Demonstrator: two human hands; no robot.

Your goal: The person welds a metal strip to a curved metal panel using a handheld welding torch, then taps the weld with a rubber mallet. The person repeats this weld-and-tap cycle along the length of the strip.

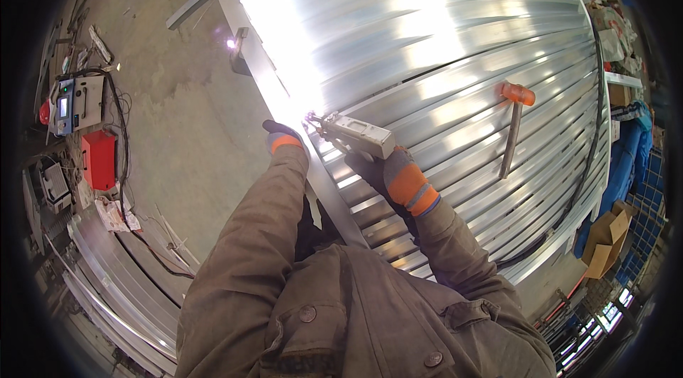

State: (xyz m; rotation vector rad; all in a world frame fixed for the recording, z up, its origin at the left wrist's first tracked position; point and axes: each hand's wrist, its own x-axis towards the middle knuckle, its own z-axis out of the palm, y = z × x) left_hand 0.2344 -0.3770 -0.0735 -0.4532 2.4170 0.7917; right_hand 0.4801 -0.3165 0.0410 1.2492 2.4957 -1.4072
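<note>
Your right hand (393,173): fingers wrapped round torch (361,136); long axis 4-to-10 o'clock, nose 10 o'clock from fingers, at edge rail (329,196). Your left hand (283,134) nearer nose, at its 8 o'clock; cannot tell finger closure.

This is a metal workshop, shown by the rows of shiny slats (462,122), the orange-headed hammer (511,132) and the glaring torch (361,135). A screened machine (75,104) and stacked metal lengths (107,253) edge the floor (192,122); the warped right rim seems to hold piled sacks (613,25).
</note>
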